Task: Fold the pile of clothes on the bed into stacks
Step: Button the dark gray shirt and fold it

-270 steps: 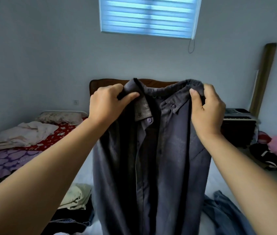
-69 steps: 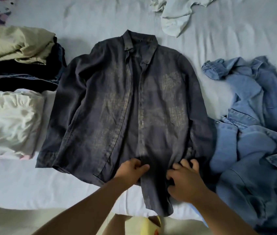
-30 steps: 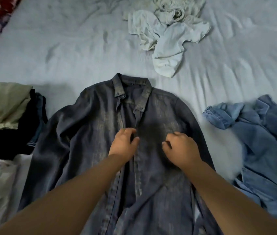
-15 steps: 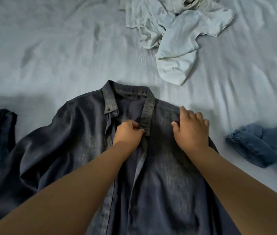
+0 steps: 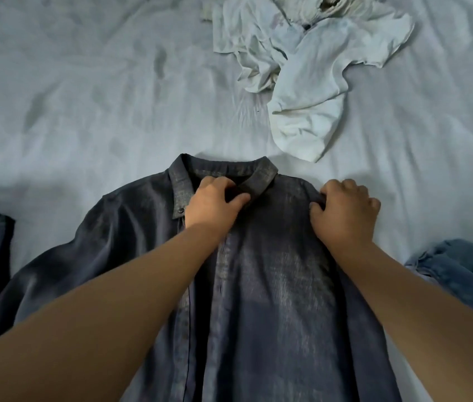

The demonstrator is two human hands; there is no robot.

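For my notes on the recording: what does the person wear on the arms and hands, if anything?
Nothing that shows. Both forearms are bare up to the picture's lower edge, with no sleeve, cuff or watch in view. The left hand and the right hand carry no glove, and no ring or bracelet shows.

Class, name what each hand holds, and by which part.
Left hand pinches the dark shirt at its collar; right hand grips its shoulder.

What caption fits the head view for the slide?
Both hands, left hand at collar, right hand at shoulder, straighten a dark button-up shirt on the bed.
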